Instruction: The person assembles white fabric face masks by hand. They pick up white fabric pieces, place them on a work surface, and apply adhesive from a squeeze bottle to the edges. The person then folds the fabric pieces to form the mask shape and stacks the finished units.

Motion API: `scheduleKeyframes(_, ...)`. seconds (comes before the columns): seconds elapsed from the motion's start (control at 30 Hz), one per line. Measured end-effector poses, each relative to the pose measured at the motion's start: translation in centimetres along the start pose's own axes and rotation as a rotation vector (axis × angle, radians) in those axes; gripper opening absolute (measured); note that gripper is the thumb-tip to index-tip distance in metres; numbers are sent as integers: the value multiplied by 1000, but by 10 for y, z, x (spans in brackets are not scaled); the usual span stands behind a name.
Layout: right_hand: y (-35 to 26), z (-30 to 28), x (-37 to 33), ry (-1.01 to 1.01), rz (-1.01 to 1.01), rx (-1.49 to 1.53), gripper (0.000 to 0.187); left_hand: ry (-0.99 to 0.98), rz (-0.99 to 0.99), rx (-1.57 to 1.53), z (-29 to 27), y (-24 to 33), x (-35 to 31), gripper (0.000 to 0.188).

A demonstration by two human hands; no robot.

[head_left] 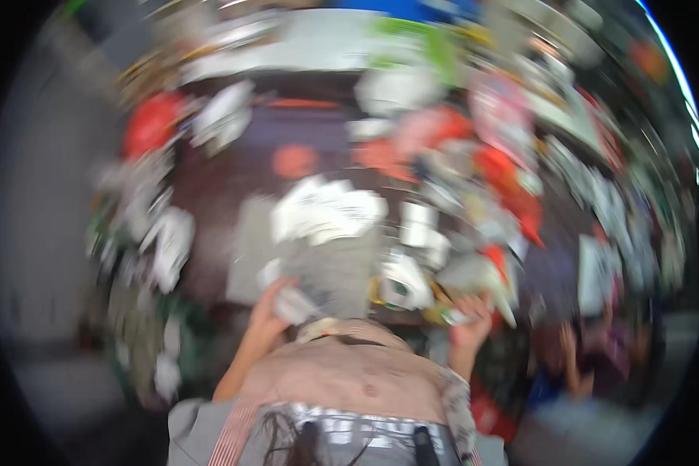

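Observation:
Motion blur softens the whole view. My left hand (pixel 267 312) is closed on a small white piece (pixel 295 306), perhaps paper or cloth, at the table's near edge. Beside it lies a grey flat sheet or board (pixel 330 272). A fanned pile of white slips (pixel 326 210) rests on the far part of that sheet. To the right, my right hand (pixel 471 325) is raised with its fingers curled round a small whitish thing (pixel 453 317) with a hint of green. A white roll-like item (pixel 404 281) lies between the hands, nearer the right one.
On the dark table (pixel 210 186) are white bundles (pixel 224 116), a red round thing (pixel 151 124) and red-orange bags (pixel 512 190) in a heap. Dark green sacks (pixel 186 334) stand at the left. Part of another person's arm (pixel 571 361) shows at the lower right.

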State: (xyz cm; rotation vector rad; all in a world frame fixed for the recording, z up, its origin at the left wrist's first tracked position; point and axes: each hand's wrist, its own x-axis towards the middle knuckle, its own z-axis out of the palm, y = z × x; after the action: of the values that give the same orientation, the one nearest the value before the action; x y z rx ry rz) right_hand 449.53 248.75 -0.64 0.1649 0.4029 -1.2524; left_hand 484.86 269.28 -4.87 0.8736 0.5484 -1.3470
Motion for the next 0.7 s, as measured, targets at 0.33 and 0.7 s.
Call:
scheduleKeyframes(0.33,49,31,66,-27,462,-111,21,82,329,-529,-62,-59,-63,17)
scheduleKeyframes(0.7,95,15,70,-54,781,-117,28,153,518,-579,-96,-80,-86,13)
